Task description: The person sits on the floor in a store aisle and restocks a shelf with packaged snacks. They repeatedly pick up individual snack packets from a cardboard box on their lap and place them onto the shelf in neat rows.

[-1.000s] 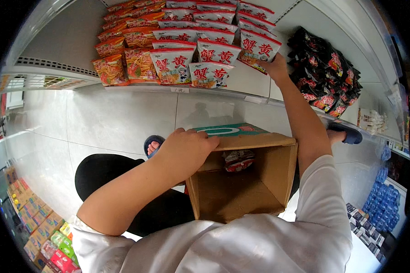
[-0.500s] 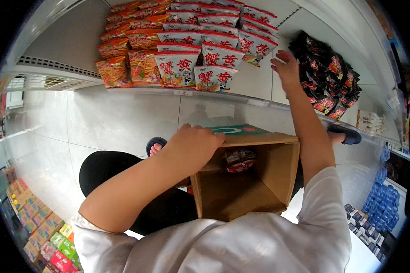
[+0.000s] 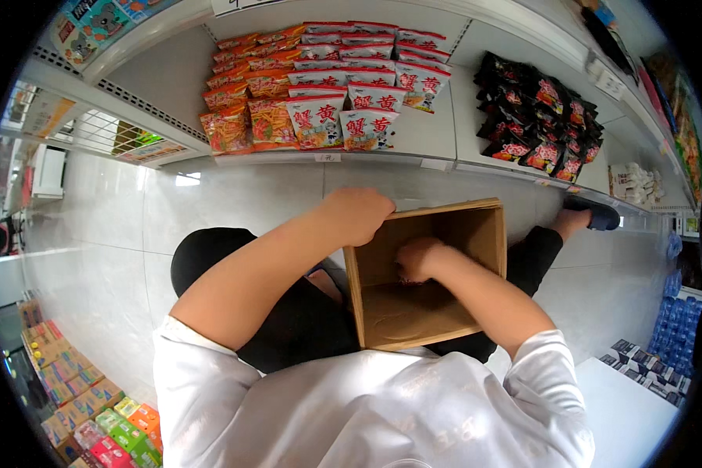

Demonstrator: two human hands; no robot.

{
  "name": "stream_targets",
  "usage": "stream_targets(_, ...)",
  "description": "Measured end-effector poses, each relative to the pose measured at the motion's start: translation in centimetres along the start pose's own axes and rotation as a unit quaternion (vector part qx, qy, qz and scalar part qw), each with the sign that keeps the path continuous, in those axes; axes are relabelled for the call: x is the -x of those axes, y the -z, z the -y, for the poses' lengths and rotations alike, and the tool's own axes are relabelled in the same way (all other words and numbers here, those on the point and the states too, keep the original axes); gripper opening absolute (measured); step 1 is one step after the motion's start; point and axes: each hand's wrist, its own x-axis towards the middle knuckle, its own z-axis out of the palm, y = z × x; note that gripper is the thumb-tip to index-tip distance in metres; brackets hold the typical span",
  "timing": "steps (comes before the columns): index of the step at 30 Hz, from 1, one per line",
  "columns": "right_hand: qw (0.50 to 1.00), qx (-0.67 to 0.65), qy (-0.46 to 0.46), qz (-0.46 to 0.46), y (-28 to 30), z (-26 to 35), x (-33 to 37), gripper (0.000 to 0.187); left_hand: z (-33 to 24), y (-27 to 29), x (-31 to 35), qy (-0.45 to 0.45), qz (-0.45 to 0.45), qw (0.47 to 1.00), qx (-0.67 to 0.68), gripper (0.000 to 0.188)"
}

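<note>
An open cardboard box point(image 3: 413, 326) is tilted between my legs, its mouth facing me. My left hand point(image 3: 363, 214) is closed over its upper left rim. My right hand point(image 3: 423, 259) reaches deep into the box with its fingers curled; a small red and white sliver of a snack bag point(image 3: 408, 281) shows beneath them, the rest covered by the hand. In front of me, white and red snack bags point(image 3: 316, 121) stand in rows on a low white shelf, beside rows of orange snack bags point(image 3: 226, 129).
Black snack bags point(image 3: 534, 117) are heaped farther right on the shelf point(image 3: 437, 136), with small white packets point(image 3: 636, 183) beyond them. A wire rack point(image 3: 125, 136) stands at left. Cartons point(image 3: 78, 390) line the lower left; blue bottles point(image 3: 671, 335) stand at right.
My right hand has come down from beside the shelf into the box, onto the snack bag there. My left hand keeps its hold on the rim. The view has shifted slightly.
</note>
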Motion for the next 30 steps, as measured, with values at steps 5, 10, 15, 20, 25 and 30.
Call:
stream_targets(5,0.980,0.102,-0.062,-0.161,-7.5,-1.3,-5.1,0.020,-0.9,-1.2,0.9,-0.021,-0.018,0.999,-0.043,0.016)
stream_targets(10,0.981,0.064,-0.061,-0.176,-10.0,-4.1,-5.9,0.017,-3.8,0.7,2.1,0.006,0.013,0.999,-0.049,0.023)
stream_targets(15,0.975,0.094,-0.085,-0.182,-9.8,-2.7,-5.4,0.018,-4.0,0.5,2.5,0.018,0.002,0.998,-0.056,0.025)
stream_targets(20,0.966,0.102,-0.082,-0.224,-9.3,-2.2,-4.0,0.019,-4.1,0.5,2.9,-0.007,-0.035,0.996,-0.081,0.021)
stream_targets(25,0.986,0.051,-0.031,-0.157,-4.6,-0.7,1.1,0.017,-4.0,0.4,2.5,0.046,-0.004,0.998,-0.051,0.031)
stream_targets(30,0.941,-0.205,0.155,-0.220,1.0,0.0,12.2,0.015,-1.5,-0.7,1.3,0.046,0.001,0.999,-0.028,0.038)
